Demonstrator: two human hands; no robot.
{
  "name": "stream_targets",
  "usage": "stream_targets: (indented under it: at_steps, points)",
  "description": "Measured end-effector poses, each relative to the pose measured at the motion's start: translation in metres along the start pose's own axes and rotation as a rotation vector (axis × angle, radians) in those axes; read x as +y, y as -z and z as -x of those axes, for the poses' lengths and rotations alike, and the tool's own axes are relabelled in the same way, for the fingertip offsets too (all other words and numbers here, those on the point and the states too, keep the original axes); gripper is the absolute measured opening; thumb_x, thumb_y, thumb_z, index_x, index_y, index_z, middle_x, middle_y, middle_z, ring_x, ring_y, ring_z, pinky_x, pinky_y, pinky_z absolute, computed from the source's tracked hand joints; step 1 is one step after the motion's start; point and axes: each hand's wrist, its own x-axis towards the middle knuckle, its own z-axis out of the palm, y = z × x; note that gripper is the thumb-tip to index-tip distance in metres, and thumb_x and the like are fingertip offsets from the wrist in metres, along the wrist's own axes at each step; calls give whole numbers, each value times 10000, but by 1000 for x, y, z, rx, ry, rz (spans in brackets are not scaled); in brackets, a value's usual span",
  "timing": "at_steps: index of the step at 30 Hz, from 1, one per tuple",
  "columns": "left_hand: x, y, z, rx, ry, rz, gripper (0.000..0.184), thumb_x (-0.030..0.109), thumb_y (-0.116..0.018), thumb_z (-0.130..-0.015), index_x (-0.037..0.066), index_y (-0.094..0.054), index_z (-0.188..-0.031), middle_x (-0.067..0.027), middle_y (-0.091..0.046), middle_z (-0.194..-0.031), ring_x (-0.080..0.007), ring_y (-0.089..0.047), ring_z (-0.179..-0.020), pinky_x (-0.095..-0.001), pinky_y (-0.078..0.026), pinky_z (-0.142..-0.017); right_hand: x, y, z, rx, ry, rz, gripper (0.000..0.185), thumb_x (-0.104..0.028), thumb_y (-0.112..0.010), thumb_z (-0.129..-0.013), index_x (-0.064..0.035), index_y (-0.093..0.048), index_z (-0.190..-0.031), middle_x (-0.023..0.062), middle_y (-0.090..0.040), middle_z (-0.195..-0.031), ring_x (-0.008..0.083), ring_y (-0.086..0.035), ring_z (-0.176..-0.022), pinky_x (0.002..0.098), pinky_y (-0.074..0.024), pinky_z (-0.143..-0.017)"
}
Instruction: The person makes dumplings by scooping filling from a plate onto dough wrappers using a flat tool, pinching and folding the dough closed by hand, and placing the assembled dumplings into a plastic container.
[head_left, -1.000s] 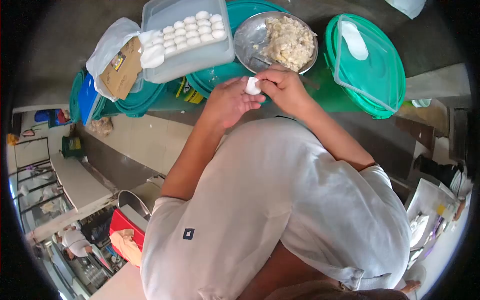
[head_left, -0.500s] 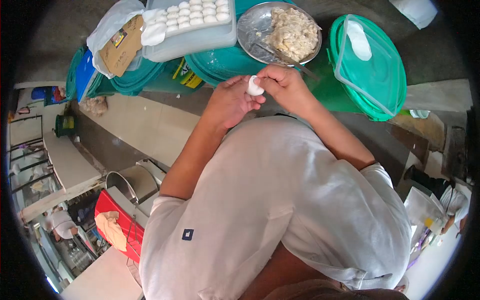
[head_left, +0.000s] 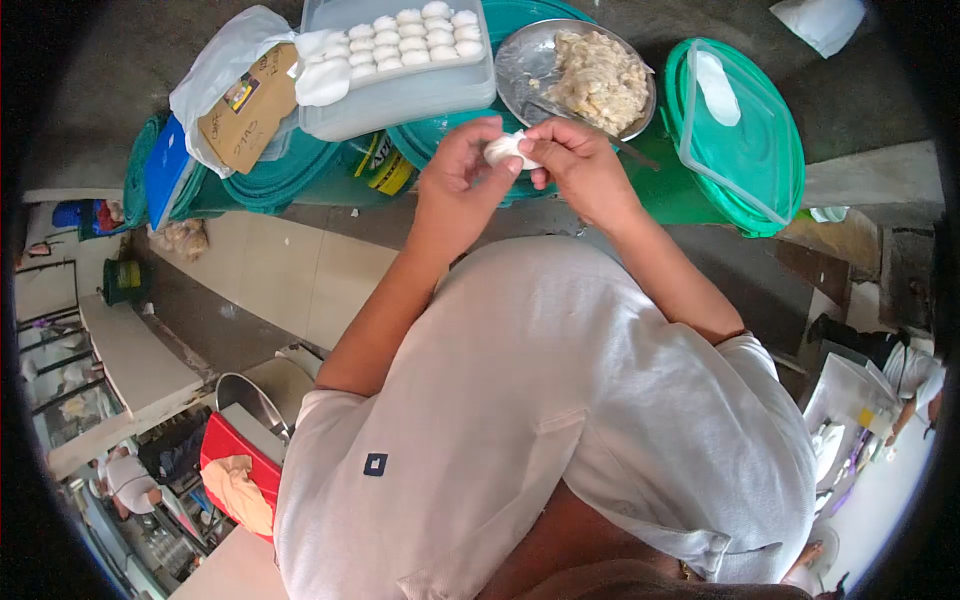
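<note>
While the left hand (head_left: 452,200) cups one white piece (head_left: 501,150) in half-curled fingers with its thumb against the near side, the right hand (head_left: 592,180) has thumb and forefinger pinched at the piece's right end; this piece is in the air just nearer than the near left rim of the metal bowl (head_left: 520,65), its surface looking creased, so its shaping seems partly done; it is the only one in hand.

About twenty rounded white balls (head_left: 414,45) sit in rows in the one plastic tub (head_left: 400,121), apparently shaped; their left end is too blurred for an exact count; one flat white piece (head_left: 323,84) lies over the tub's near left corner; one large heap of pale mixture (head_left: 600,80), seemingly much left to use, fills the bowl's right side; one utensil (head_left: 637,155) juts past its near right rim.
</note>
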Motion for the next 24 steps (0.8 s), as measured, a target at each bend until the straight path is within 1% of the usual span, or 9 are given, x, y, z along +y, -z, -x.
stream_targets:
  at_steps: [2,3,5,8,13,17,20,22,24]
  points:
    - [1,16,-7,76,500,437,289,179,-521,-999,-8,-539,-1219,-138,-638,-1103,-190,-652,-927,-303,-535,-749,-1,-10,-4,26,0,34,145,-162,-625,-931,-25,-668,-919,9,-631,-815,63,-552,-667,235,-463,-582]
    - [-3,27,-9,80,499,443,289,179,-521,-999,-8,-539,-1219,-138,-638,-1103,-190,-652,-927,-303,-535,-749,-1,-17,-5,29,42,111,147,-155,-622,-930,-17,-671,-924,11,-632,-817,63,-554,-668,236,-461,-583]
    - [-12,51,-14,-212,741,922,284,219,-505,-1007,1,-557,-1182,-145,-648,-1078,-224,-671,-877,-313,-533,-702,3,-28,-13,28,85,194,149,-149,-619,-929,-10,-673,-928,13,-634,-819,63,-557,-670,236,-459,-583]
    - [-29,68,-15,-155,730,879,254,197,-537,-991,0,-566,-1150,-143,-661,-1039,-249,-685,-842,-324,-536,-678,17,-45,-29,14,257,326,167,-149,-611,-934,1,-678,-958,24,-636,-822,62,-559,-673,231,-465,-591]
    - [-39,103,-21,-46,780,831,230,178,-573,-972,11,-570,-1132,-135,-671,-1008,-247,-688,-826,-347,-543,-673,22,-71,-52,63,-36,52,176,-157,-601,-948,-3,-681,-976,11,-648,-817,76,-571,-683,216,-477,-617]
    - [-48,121,-22,-74,797,866,235,178,-582,-969,20,-563,-1141,-130,-669,-1008,-250,-688,-824,-367,-550,-682,23,-94,-61,29,17,66,169,-157,-615,-946,-3,-680,-974,-5,-639,-787,78,-573,-679,224,-479,-615]
    - [-52,132,-23,-51,797,892,234,162,-566,-975,-15,-547,-1126,-154,-660,-989,-250,-683,-791,-369,-541,-666,31,-107,-70,33,94,207,160,-147,-642,-921,-4,-677,-983,34,-647,-815,120,-589,-680,242,-481,-616]
    - [-54,141,-26,-34,774,885,236,168,-562,-978,-13,-548,-1128,-146,-658,-998,-248,-679,-810,-374,-541,-684,30,-114,-76,169,388,605,171,-126,-676,-874,-7,-672,-997,102,-651,-885,201,-631,-746,289,-505,-650]
    - [-52,146,-29,-14,755,883,238,174,-558,-981,-10,-550,-1131,-139,-656,-1006,-245,-675,-829,-378,-541,-702,19,-125,-77,168,456,645,194,-127,-690,-852,-8,-670,-1004,127,-646,-924,237,-638,-790,314,-514,-683]
